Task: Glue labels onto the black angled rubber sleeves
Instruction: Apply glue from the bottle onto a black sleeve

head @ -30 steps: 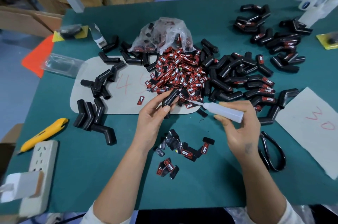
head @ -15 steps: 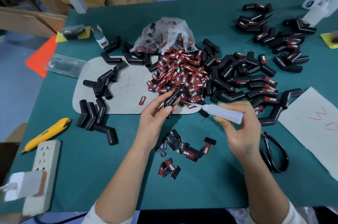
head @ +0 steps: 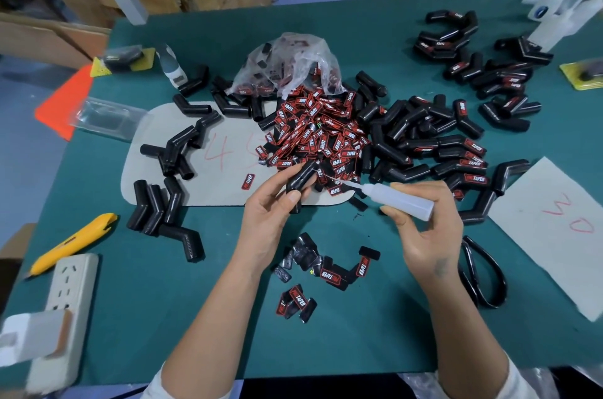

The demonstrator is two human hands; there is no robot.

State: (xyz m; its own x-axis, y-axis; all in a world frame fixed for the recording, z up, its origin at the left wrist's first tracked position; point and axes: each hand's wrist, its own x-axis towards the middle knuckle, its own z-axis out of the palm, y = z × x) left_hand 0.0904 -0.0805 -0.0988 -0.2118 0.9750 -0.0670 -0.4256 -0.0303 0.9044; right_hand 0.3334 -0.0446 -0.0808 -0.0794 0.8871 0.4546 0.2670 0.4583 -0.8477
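Black rubber sleeve [head: 301, 178] in left hand [head: 272, 212]

Yellow knife [head: 73, 243] nr power strip [head: 70, 297]; scissors [head: 483, 271] rt.

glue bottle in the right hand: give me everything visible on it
The glue bottle is a small translucent white plastic squeeze bottle with a thin needle nozzle. The right hand grips its body, thumb beneath and fingers above, tilted almost level. The nozzle points left at the black sleeve held by the left hand.
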